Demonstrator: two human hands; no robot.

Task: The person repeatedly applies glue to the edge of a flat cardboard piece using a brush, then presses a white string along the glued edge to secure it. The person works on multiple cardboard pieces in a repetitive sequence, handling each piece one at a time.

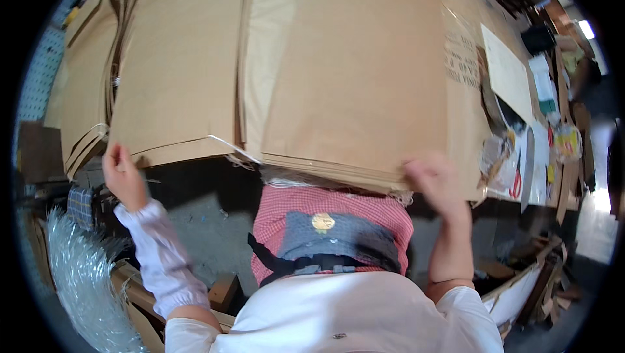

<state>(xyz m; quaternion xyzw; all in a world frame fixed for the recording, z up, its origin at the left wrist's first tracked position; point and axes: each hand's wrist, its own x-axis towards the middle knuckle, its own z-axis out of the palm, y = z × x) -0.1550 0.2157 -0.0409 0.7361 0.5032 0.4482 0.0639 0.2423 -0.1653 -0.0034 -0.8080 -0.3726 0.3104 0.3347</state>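
Flat brown paper sheets lie in stacks across the table before me. My left hand (pixel 124 174) is at the near left corner of the middle stack (pixel 179 73), its fingers curled together; what they hold, if anything, cannot be made out. A white string (pixel 236 149) runs along this stack's near right corner. My right hand (pixel 431 180) is smeared by motion at the near right corner of the right stack (pixel 361 73). Its fingers look bent, but whether they grip a sheet does not show. Layered edges of several sheets show along the right stack's front.
Another tied stack (pixel 84 86) stands at the far left. To the right lie red-handled scissors (pixel 516 180), a white board (pixel 506 73) and plastic packets. A bundle of clear plastic strands (pixel 88 281) hangs at lower left. Cardboard scraps (pixel 543 281) lie at lower right.
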